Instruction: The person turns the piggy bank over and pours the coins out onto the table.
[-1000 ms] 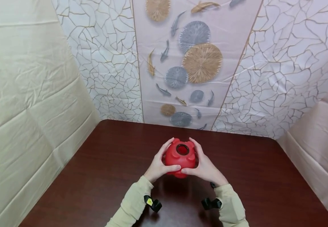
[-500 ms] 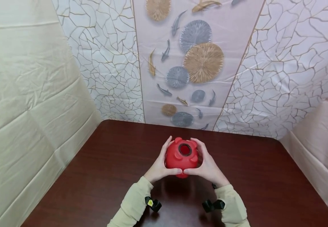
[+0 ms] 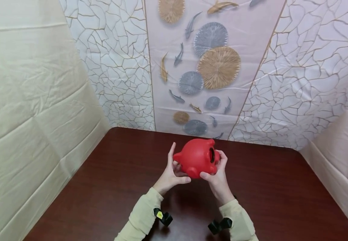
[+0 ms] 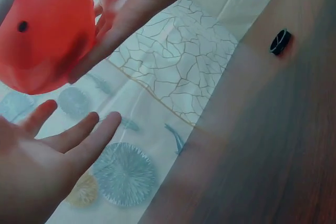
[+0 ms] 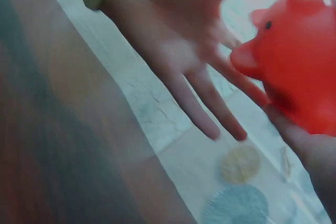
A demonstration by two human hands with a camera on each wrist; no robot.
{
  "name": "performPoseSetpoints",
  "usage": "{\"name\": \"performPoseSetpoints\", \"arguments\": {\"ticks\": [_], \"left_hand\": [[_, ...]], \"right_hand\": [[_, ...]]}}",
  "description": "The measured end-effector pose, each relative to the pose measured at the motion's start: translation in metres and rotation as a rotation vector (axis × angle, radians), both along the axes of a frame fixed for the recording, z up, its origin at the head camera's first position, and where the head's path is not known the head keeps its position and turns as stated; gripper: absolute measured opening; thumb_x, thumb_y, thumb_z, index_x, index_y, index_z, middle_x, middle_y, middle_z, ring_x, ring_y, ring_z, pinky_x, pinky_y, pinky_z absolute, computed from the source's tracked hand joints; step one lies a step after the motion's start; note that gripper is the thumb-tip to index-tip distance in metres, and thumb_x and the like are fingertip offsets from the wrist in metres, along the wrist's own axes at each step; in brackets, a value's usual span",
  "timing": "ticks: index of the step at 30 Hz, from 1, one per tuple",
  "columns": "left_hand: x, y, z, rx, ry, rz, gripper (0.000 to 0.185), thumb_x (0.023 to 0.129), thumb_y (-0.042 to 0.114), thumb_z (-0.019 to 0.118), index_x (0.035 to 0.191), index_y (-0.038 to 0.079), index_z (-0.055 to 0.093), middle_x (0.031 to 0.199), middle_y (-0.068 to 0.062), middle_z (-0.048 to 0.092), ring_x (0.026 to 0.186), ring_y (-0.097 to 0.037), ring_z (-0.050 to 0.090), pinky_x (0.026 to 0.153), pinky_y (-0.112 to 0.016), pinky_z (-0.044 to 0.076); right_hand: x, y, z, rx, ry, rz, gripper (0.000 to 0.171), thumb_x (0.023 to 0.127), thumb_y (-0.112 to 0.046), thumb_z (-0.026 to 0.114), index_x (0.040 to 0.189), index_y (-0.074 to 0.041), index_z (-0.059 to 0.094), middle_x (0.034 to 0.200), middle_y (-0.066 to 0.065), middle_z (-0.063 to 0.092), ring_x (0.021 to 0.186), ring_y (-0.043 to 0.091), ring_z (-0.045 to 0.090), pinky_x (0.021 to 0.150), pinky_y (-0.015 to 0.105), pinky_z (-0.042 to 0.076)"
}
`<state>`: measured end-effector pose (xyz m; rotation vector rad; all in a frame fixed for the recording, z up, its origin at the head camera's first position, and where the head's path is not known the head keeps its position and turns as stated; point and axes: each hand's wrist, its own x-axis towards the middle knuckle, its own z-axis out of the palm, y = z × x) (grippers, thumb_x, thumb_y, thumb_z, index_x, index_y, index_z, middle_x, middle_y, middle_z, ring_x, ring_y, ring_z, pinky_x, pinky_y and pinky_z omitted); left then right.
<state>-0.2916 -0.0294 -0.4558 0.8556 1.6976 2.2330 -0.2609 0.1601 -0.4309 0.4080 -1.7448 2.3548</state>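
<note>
A red plastic piggy bank [image 3: 197, 156] is held above the dark wooden table [image 3: 107, 187], turned on its side with its round black-rimmed hole facing right. My right hand [image 3: 218, 174] grips it from the right and below, thumb on the near side. My left hand [image 3: 172, 172] stands beside its left end with fingers straight. In the left wrist view the left hand [image 4: 50, 153] is spread and just apart from the piggy bank [image 4: 44, 30]. The right wrist view shows the piggy bank [image 5: 302, 61], its snout and eye, resting on the right hand [image 5: 310, 148].
A small black round cap [image 4: 280, 41] lies on the table. Draped cloth walls [image 3: 41, 93] close in the table at the left, back and right. Black wrist mounts [image 3: 164, 217] sit under my sleeves.
The piggy bank rose and turned from hole-up to hole facing right. My left hand let go and straightened its fingers, while the right hand kept its hold.
</note>
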Motion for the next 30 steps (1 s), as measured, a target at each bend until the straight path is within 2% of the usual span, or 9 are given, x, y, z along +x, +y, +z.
{"name": "performPoseSetpoints", "arguments": {"ticks": [3, 7, 13, 17, 21, 24, 27, 30], "left_hand": [[-0.001, 0.001, 0.001, -0.027, 0.034, -0.014, 0.117, 0.076, 0.031, 0.082, 0.152, 0.044, -0.005, 0.156, -0.01, 0.029, 0.129, -0.021, 0.049, 0.095, -0.037, 0.054], [0.0, 0.003, 0.002, -0.044, 0.087, 0.003, 0.116, 0.073, 0.034, 0.083, 0.152, 0.047, -0.002, 0.157, -0.002, 0.025, 0.138, -0.026, 0.036, 0.096, -0.037, 0.054], [0.007, 0.004, 0.003, -0.021, 0.09, 0.069, 0.113, 0.074, 0.022, 0.083, 0.153, 0.043, 0.004, 0.155, -0.005, 0.027, 0.135, -0.026, 0.038, 0.093, -0.035, 0.055], [0.011, 0.005, 0.005, -0.018, 0.094, 0.118, 0.11, 0.075, 0.016, 0.082, 0.153, 0.04, 0.009, 0.154, -0.005, 0.029, 0.134, -0.026, 0.039, 0.094, -0.032, 0.055], [0.011, 0.004, 0.008, -0.07, 0.107, 0.176, 0.106, 0.074, 0.014, 0.082, 0.152, 0.04, 0.016, 0.153, -0.004, 0.032, 0.133, -0.027, 0.04, 0.093, -0.033, 0.055], [0.011, 0.003, 0.009, -0.139, 0.142, 0.216, 0.106, 0.072, 0.014, 0.084, 0.151, 0.041, 0.019, 0.152, -0.002, 0.034, 0.132, -0.027, 0.042, 0.092, -0.031, 0.055], [0.009, 0.004, 0.008, -0.196, 0.22, 0.239, 0.106, 0.071, 0.013, 0.085, 0.151, 0.038, 0.022, 0.153, -0.002, 0.032, 0.133, -0.029, 0.041, 0.093, -0.029, 0.054], [0.008, 0.005, 0.008, -0.236, 0.33, 0.255, 0.103, 0.07, 0.01, 0.086, 0.151, 0.032, 0.027, 0.157, -0.003, 0.026, 0.137, -0.03, 0.037, 0.096, -0.031, 0.053]], "right_hand": [[0.001, -0.005, -0.001, 0.0, 0.001, 0.038, 0.083, 0.076, -0.007, 0.073, 0.135, -0.025, 0.017, 0.14, -0.002, 0.033, 0.129, 0.02, 0.036, 0.091, 0.025, 0.054], [0.002, -0.005, -0.001, 0.099, -0.007, 0.066, 0.088, 0.078, -0.016, 0.075, 0.141, -0.022, 0.014, 0.142, -0.002, 0.032, 0.131, 0.022, 0.035, 0.091, 0.026, 0.055], [-0.001, 0.005, -0.007, 0.203, -0.025, 0.117, 0.089, 0.081, -0.023, 0.076, 0.145, -0.028, 0.013, 0.144, -0.006, 0.033, 0.131, 0.017, 0.037, 0.092, 0.026, 0.054], [-0.006, 0.014, -0.012, 0.262, 0.066, 0.159, 0.093, 0.082, -0.027, 0.077, 0.149, -0.023, 0.012, 0.145, -0.007, 0.034, 0.127, 0.01, 0.042, 0.093, 0.022, 0.052], [-0.007, 0.02, -0.007, 0.379, 0.163, 0.117, 0.1, 0.081, -0.015, 0.078, 0.153, -0.021, 0.009, 0.153, -0.002, 0.027, 0.134, 0.01, 0.035, 0.095, 0.019, 0.047], [-0.006, 0.025, -0.001, 0.497, 0.241, 0.049, 0.112, 0.073, -0.002, 0.079, 0.155, -0.021, 0.006, 0.158, 0.005, 0.02, 0.142, 0.017, 0.026, 0.098, 0.016, 0.042], [-0.005, 0.029, 0.003, 0.624, 0.336, -0.009, 0.122, 0.065, 0.0, 0.084, 0.156, -0.02, 0.005, 0.16, 0.007, 0.018, 0.143, 0.017, 0.024, 0.102, 0.015, 0.037], [-0.003, 0.032, 0.008, 0.772, 0.41, -0.064, 0.125, 0.062, -0.008, 0.09, 0.156, -0.018, 0.008, 0.16, 0.006, 0.019, 0.14, 0.008, 0.025, 0.105, 0.019, 0.039]]}}
